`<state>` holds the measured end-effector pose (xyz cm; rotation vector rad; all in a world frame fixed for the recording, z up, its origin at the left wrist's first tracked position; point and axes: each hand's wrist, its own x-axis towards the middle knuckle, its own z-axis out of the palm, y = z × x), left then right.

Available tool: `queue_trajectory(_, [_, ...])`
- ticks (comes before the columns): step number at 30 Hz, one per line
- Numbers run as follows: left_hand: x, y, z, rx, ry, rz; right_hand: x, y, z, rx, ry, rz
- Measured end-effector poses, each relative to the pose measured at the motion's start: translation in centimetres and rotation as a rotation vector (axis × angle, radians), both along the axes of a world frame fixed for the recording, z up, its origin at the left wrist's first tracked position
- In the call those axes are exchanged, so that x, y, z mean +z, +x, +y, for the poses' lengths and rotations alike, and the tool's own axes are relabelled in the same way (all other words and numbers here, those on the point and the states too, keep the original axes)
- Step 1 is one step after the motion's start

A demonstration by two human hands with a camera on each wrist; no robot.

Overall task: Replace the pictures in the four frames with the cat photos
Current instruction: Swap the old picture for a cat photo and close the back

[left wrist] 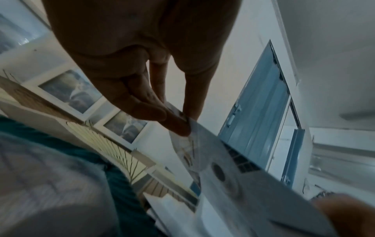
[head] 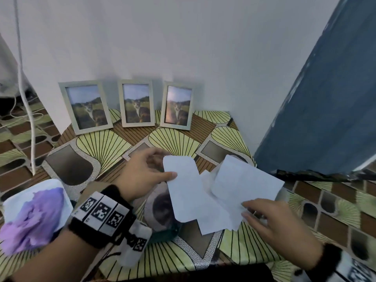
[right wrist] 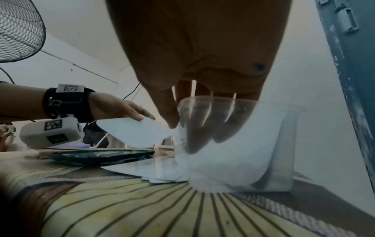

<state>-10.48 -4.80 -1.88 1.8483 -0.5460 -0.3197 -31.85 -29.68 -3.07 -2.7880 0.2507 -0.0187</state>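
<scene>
- Frames, three: stand in a row against the wall (head: 183,47) at the back of the table (head: 254,247): left frame (head: 85,106), middle frame (head: 137,102), right frame (head: 177,105). Each already shows a cat in a field. The fourth frame is not clearly in view.
- Left hand (head: 142,174): thumb and fingers pinch the top edge of a print (head: 187,190), white back up and lifted off the table; the left wrist view shows a printed face underneath, too blurred to identify.
- Right hand (head: 272,218): fingers spread and fairly straight, tips resting on the loose prints (head: 244,180) fanned on the table; one of them curls upward. Nothing gripped.
- Dark tray or device (right wrist: 101,156): lies flat beside the prints; identity unclear.
- Purple-and-white sheet (head: 36,212): lies at the table's near left.
- Step in hand, by judgement: sorting the loose prints, with three frames done and one left.
- Next move calls for: turning the pinched print face up to check it, then locating the fourth frame; thin paper bends easily, so a light edge hold suits.
</scene>
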Motion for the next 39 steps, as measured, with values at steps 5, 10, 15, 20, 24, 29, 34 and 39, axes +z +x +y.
queue_trajectory(5, [-1.7,0.1,-3.0,-0.046,0.266,-0.007,-0.5,0.6,-0.8,-0.037,0.157,-0.248])
queue_trajectory(10, [-2.0,0.2,-6.4,-0.113,0.497,-0.079,0.0,1.0,-1.2,-0.054,0.303,-0.303])
queue_trajectory(15, [-2.0,-0.1,-9.0,-0.214,0.716,-0.136,-0.5,1.1,-0.7,-0.033,0.284,-0.291])
queue_trajectory(20, [-0.9,-0.3,-8.9,-0.322,0.855,-0.170,-1.4,1.0,0.0,-0.007,0.210,-0.261])
queue_trajectory(24, [0.8,-0.8,-7.6,-0.281,0.784,-0.268,-1.3,0.8,0.5,0.034,0.219,-0.247])
queue_trajectory(29, [0.6,-3.1,-7.5,-0.244,0.400,-0.106,0.6,0.5,0.0,-0.017,0.247,-0.379])
queue_trajectory(34, [-1.3,-5.4,-8.9,-0.119,0.151,-0.015,2.0,1.1,-3.9,-0.083,0.016,-0.460])
queue_trajectory(39, [-2.7,-7.2,-9.6,-0.069,0.017,0.050,2.0,2.0,-6.8,-0.072,-0.133,-0.299])
